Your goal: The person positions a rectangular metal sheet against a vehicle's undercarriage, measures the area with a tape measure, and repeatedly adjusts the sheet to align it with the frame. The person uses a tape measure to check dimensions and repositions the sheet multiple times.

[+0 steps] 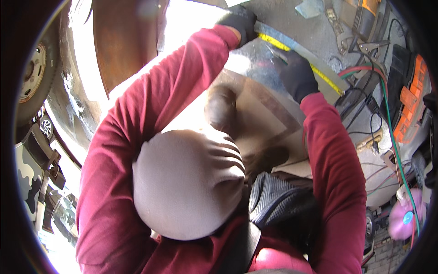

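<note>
A yellow tape measure (326, 78) lies stretched slantwise along the edge of a grey sheet of metal (260, 66). My left hand (241, 23), in a black glove, is closed on the tape's upper left end; whatever lies inside that grip is hidden. Close below the tape's middle, my right hand (296, 75), also black-gloved, pinches a thin, pale, pointed tool (276, 53). Its tip points up and left near the tape; the exact kind is unclear. My bent knee (189, 182) in grey cloth fills the space between my arms.
Locking pliers (337, 29), an orange and black power tool (365, 16) and tangled black cables lie at the upper right. Red and green hoses (388, 109) run past an orange and black case (408, 102). A rusty brown panel (123, 43) and a vehicle wheel (34, 73) are left.
</note>
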The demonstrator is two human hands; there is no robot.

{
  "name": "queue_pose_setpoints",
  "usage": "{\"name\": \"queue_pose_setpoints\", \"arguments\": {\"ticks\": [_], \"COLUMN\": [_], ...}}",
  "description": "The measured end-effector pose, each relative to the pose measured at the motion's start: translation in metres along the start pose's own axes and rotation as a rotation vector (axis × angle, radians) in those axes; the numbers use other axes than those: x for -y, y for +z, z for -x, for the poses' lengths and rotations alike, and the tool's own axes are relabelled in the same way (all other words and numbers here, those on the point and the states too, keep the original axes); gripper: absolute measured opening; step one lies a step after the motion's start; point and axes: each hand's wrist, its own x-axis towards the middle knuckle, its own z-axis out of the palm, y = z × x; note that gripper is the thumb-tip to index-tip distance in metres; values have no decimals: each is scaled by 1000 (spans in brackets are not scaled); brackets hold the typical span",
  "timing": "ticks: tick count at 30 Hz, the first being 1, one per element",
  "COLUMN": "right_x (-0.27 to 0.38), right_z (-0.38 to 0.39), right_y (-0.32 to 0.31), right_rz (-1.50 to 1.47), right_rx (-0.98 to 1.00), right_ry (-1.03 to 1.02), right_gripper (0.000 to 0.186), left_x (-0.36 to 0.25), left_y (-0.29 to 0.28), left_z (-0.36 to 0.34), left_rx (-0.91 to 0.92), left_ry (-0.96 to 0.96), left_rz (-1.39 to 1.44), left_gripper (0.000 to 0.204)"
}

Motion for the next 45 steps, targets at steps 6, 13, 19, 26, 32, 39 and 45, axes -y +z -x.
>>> {"name": "queue_pose_setpoints", "arguments": {"ticks": [6,13,19,26,32,39,45], "right_x": [-5,4,4,14,7,-40,-24], "right_z": [-5,-8,-13,-11,-31,166,232], "right_y": [19,15,16,26,-19,-79,-87], "right_rz": [18,90,109,184,544,166,29], "right_rx": [-26,13,26,-111,615,587,572], "right_ry": [35,66,76,-57,-33,84,228], "right_gripper": [45,47,45,41,34,37,34], "left_x": [-1,-1,-2,1,-1,4,4], "left_y": [11,8,10,14,10,7,-4], "left_z": [-5,-5,-5,-6,-4,-3,13], "left_rx": [-10,-26,-47,-36,-4,48,-31], "left_ry": [-4,-11,-16,-24,-23,-22,143], "left_rz": [-109,-72,-105,-61,-58,30,-55], "left_gripper": [34,34,35,36,37,39,39]}}
